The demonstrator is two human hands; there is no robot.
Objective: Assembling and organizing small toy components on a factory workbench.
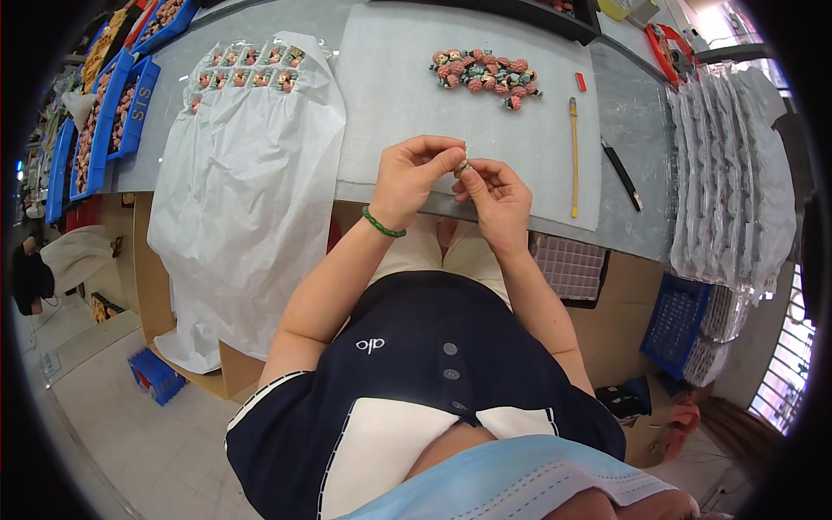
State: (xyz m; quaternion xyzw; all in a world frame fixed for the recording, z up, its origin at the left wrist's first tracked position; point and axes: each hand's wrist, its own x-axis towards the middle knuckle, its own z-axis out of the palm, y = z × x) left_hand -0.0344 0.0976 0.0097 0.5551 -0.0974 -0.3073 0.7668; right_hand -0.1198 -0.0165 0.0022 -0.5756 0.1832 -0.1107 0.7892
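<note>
My left hand and my right hand meet above the near edge of the white mat. Their thumbs and fingertips pinch one small figurine between them. Most of it is hidden by the fingers. A green bracelet circles my left wrist. Farther up the mat lies a loose pile of small figurines with pink, bumpy heads and dark greenish bodies. To the left, more figurines sit in rows in a clear tray, partly under a white sheet that hangs over the table edge.
Right of the pile lie a red block, a thin yellow stick and a black pen-like tool. Stacked clear trays stand at the right. Blue bins line the far left; a black tray borders the back.
</note>
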